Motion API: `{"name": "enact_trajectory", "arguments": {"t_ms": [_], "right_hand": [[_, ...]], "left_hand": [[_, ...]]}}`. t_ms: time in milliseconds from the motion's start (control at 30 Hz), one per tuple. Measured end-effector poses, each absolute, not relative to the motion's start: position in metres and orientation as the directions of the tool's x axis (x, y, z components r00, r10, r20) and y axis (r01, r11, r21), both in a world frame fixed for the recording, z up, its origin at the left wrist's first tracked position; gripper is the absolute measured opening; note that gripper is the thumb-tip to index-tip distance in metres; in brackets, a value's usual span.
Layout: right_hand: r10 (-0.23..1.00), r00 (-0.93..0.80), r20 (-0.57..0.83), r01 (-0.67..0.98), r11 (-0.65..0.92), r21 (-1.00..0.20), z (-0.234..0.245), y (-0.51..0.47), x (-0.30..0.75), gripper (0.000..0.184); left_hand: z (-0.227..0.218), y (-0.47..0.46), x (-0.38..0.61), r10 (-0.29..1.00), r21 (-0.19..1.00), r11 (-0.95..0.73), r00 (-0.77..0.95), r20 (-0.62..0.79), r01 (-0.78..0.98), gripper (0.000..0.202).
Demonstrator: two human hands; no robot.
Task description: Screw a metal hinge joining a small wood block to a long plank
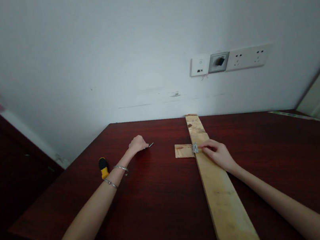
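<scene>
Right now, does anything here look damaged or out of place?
Yes. The middle wall socket looks damaged: its panel is grey with a dark open hole, while the white panels on both sides look whole. Nothing on the table looks spilled.

Left hand point(138, 143) reaches forward, loosely curled; right hand point(218, 153) lies flat, palm down.

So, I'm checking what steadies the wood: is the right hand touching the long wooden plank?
Touching. The head view shows the right hand lying on the long wooden plank, with its fingertips by the small metal hinge.
</scene>
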State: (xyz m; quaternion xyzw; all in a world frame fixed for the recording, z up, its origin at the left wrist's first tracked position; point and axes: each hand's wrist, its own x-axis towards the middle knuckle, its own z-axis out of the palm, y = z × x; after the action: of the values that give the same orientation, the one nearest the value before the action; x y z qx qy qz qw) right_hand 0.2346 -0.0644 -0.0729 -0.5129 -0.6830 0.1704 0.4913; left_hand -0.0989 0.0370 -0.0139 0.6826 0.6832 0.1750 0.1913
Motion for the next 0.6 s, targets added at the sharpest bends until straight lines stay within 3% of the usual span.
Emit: {"name": "enact_trajectory", "arguments": {"t_ms": [333,433,600], "right_hand": [[0.858,0.099,0.504,0.469,0.407,-0.784,-0.056,-0.058,0.227,0.019],[0.840,0.098,0.534,0.413,0.454,-0.790,-0.040,-0.060,0.221,0.021],[0.850,0.052,0.524,0.347,0.477,-0.807,-0.017,-0.070,0.213,0.023]], "left_hand": [[0.014,0.033,-0.053,0.959,0.720,-0.265,0.100,0.264,0.642,0.016],[0.019,0.016,-0.022,0.928,0.898,-0.358,0.200,0.313,0.257,0.018],[0.018,-0.019,0.026,0.938,0.965,-0.199,0.252,0.238,-0.173,0.024]]}}
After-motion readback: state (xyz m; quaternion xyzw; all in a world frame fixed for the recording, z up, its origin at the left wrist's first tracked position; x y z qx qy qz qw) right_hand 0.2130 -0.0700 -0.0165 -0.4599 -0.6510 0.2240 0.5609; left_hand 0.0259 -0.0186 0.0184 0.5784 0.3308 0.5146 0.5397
